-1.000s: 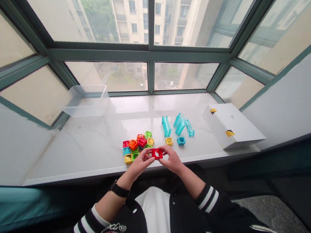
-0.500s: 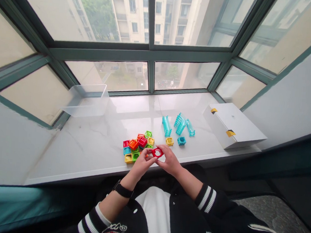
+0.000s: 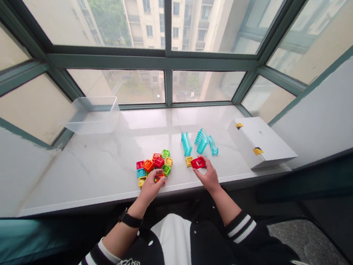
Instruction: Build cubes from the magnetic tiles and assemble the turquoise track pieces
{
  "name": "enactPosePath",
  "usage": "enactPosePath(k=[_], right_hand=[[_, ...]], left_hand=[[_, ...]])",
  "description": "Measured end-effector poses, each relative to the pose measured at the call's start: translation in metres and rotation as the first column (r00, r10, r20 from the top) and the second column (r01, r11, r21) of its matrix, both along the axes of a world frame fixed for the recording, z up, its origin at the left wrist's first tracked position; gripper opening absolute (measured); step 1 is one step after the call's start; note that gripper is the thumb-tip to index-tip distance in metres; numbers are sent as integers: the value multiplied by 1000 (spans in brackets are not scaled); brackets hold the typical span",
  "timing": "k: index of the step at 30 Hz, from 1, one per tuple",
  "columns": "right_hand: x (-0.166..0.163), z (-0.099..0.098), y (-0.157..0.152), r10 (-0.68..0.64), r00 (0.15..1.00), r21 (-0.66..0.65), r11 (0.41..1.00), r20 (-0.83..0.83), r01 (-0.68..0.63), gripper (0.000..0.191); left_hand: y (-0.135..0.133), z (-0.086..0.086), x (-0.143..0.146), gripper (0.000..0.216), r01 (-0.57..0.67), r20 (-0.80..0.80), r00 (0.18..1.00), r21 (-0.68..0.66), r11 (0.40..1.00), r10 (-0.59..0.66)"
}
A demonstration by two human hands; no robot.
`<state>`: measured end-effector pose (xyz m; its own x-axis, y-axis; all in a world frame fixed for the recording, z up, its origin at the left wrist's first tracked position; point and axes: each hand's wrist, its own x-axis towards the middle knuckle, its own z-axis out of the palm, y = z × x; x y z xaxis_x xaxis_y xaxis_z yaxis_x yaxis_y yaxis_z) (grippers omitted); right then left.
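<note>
My right hand (image 3: 209, 175) pinches a red square frame tile (image 3: 197, 163) and holds it just over a yellow tile (image 3: 189, 161) on the white sill, where a small cyan tile lay earlier. My left hand (image 3: 150, 186) rests at the near edge of a heap of coloured square tiles (image 3: 154, 165), its fingers curled on an orange tile (image 3: 159, 176). Beyond the red tile lie three ribbed cyan track pieces (image 3: 199, 142).
A clear plastic tub (image 3: 93, 114) stands at the back left of the marble windowsill (image 3: 99, 167). A white cardboard box (image 3: 260, 142) with yellow tape lies at the right end. Window frames close off the back.
Both hands held the red tile in front of the heap; now my right hand has carried it right to the yellow tile, and my left hand has dropped onto the heap.
</note>
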<state>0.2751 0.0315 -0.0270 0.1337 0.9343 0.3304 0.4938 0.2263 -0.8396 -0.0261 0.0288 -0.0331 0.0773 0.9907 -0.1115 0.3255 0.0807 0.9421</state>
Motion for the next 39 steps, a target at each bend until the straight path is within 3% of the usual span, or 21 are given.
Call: enactPosePath(k=[3,6,10,14,20,28,39], right_hand=[[35,1,8,-169,986,18,985,-15,169,69],[73,-4,19,-331,944,8,944,-14,331,75],[116,-19,34,-435,899,-83,895,52,438,79],[140,-41,44,-402,899,-180,884,174,431,75],[141,-65,49,-325,896,-258,877,302,405,68],[134,-79,55,-273,885,-295,870,378,395,67],[136,-87,57,-259,869,-270,879,421,392,66]], left_hand=[[-2,3,-9,36,25,-179,984,143,989,1],[-5,7,-16,28,126,-319,947,273,954,-34],[-8,7,-26,26,171,-389,920,286,943,-49],[-10,1,-36,26,155,-415,910,304,940,-16],[-15,-10,-42,28,167,-452,892,335,927,3],[-15,-21,-43,26,165,-471,882,358,919,25],[-15,-22,-44,23,135,-427,904,358,924,33]])
